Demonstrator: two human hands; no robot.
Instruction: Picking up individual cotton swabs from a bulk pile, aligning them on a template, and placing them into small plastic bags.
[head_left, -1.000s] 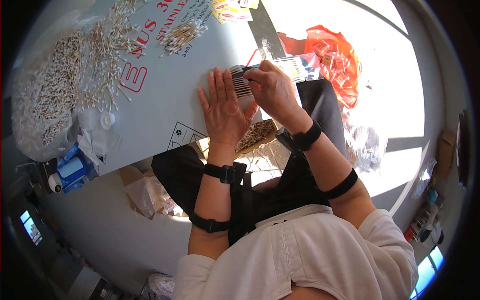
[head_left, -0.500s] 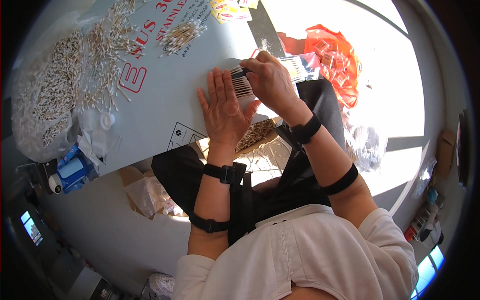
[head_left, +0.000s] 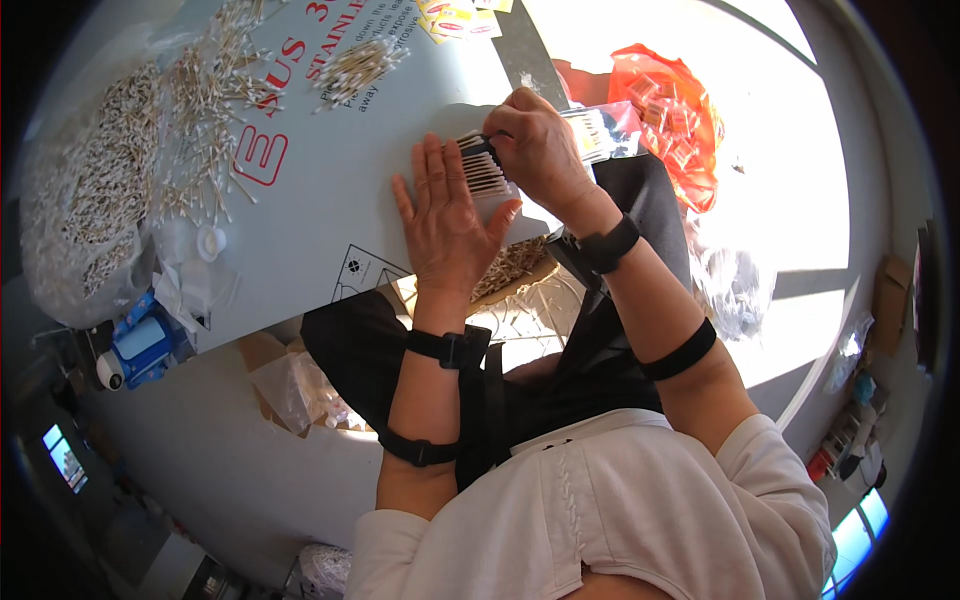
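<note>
My left hand [head_left: 443, 228] lies flat on the table [head_left: 330, 195], its fingers stretched out over the left end of a neat row of cotton swabs [head_left: 485, 178]. A dark strip [head_left: 473, 146] lies across the row. My right hand [head_left: 548, 160] is closed at the strip's right end, thumb and fingertips pinched together. What sits right under those fingertips is partly hidden. Just beyond the right hand, a clear packet of cotton swabs [head_left: 587, 132] lies at the table's edge.
Loose cotton swabs [head_left: 360, 72] form a small pile farther up the table. A clear bag of swabs [head_left: 110, 170] fills the left side. Yellow-and-white cards [head_left: 460, 18] lie at the far edge. An orange bag of packets [head_left: 665, 120] hangs at right; a box of sticks [head_left: 512, 270] stands below.
My right hand has shifted very slightly up and to the left, still pinching the strip. My left hand stays almost in place.
</note>
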